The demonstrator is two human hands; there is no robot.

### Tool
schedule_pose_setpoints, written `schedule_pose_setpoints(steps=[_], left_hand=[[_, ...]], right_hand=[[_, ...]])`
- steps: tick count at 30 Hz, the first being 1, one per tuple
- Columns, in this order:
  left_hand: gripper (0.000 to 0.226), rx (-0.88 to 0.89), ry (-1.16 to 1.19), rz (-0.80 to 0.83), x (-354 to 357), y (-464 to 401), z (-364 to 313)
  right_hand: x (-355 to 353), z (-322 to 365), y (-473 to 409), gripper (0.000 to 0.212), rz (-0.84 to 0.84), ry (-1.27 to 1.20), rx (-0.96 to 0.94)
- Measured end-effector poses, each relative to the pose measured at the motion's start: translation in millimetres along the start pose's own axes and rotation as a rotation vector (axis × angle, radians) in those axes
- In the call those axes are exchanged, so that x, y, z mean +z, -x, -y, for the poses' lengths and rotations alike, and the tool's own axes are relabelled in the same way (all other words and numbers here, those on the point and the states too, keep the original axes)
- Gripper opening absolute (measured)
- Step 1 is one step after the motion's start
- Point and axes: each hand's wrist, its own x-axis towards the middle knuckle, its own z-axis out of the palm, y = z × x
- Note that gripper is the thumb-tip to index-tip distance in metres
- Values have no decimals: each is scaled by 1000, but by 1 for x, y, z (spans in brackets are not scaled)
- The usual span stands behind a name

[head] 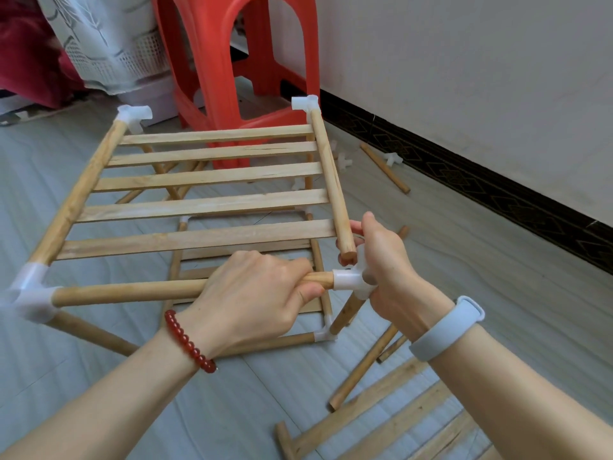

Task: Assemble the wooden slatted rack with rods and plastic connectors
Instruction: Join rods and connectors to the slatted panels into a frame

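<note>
Seen from the head camera, a person holds a half-built wooden slatted rack (pixel 205 180) tilted up off the floor (pixel 464 260), working at its near right corner. The left hand (pixel 252 293) is closed in a full fist around the front rod (pixel 132 290), just short of where it enters a white plastic connector (pixel 348 281). The right hand (pixel 384 260) is wrapped around that connector from the far side, fingers curled behind it and thumb up. The free end of the right side rail (pixel 331 180) hangs just above the connector, not yet seated in a socket. A leg rod (pixel 345 315) slopes down from beneath the same fitting.

Three other corners already carry connectors, the near left one (pixel 30 293) joining the front rod to the left rail. A second slatted panel (pixel 391 423) lies flat on the floor at lower right, with loose rods (pixel 365 363) beside it and spare connectors (pixel 393 158) near the wall. A red plastic stool (pixel 238 78) stands behind.

The frame looks light and stiff, though the unpinned corner likely lets it rack and twist. The thin slats appear the weakest part, so the round rails close to each joint seem the safest hold. The smooth plastic fitting probably needs a firm, straight push.
</note>
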Motion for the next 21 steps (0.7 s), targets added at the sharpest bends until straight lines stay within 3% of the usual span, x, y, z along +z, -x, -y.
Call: schedule_pose_setpoints(steps=[4,8,10,14,17,21], left_hand=[[34,75,3,0,-1,12,8],[48,78,53,-65,-10,34,17],[64,4,18,-86,-14,53,22],[63,-122,3,-148,-21,94,33],[54,-185,36,-168,-24,106,16],[58,-348,-63,-178,-14,105,-17]], right_hand=[[4,-13,14,39,20,-63,11],[26,-34,43,39,293,-220,135],[34,-45,49,38,392,-21,117],[30,-28,42,36,292,307,-133],[45,-22,45,33,468,260,-15],[67,-29,51,13,550,74,92]])
